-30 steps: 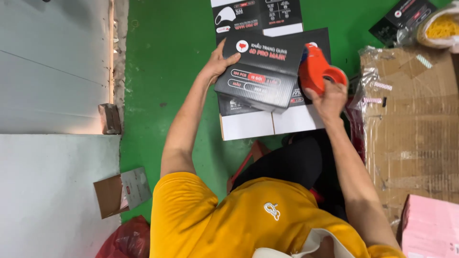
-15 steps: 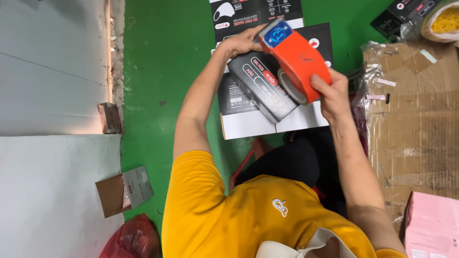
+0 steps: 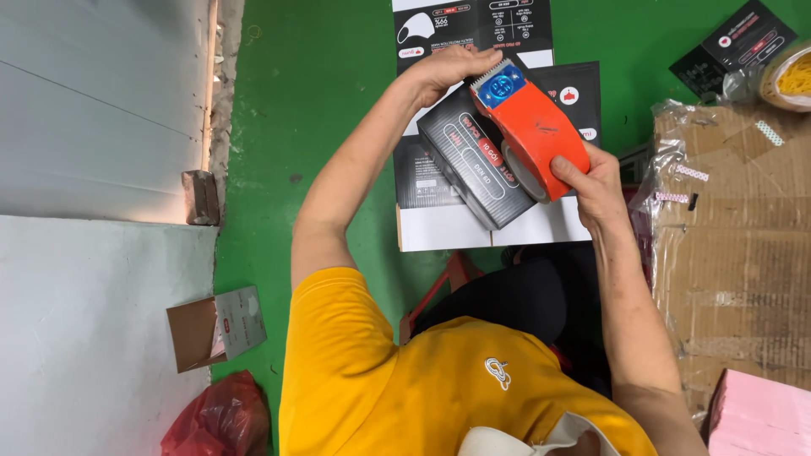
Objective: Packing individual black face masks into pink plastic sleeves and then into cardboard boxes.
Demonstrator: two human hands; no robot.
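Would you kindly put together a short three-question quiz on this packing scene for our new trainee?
1. True or false: the right hand holds the orange tape dispenser.
2. What does the left hand steady? A) red bag B) dark printed box C) pink box
3. What colour is the floor?

Key: 1 true; 2 B; 3 green.

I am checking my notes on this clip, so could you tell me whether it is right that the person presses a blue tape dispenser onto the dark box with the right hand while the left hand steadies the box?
Not quite: the tape dispenser is orange-red; only a small patch near its toothed blade is blue. The rest holds: in the head view the right hand grips it against the dark box, and the left hand steadies the box's far end.
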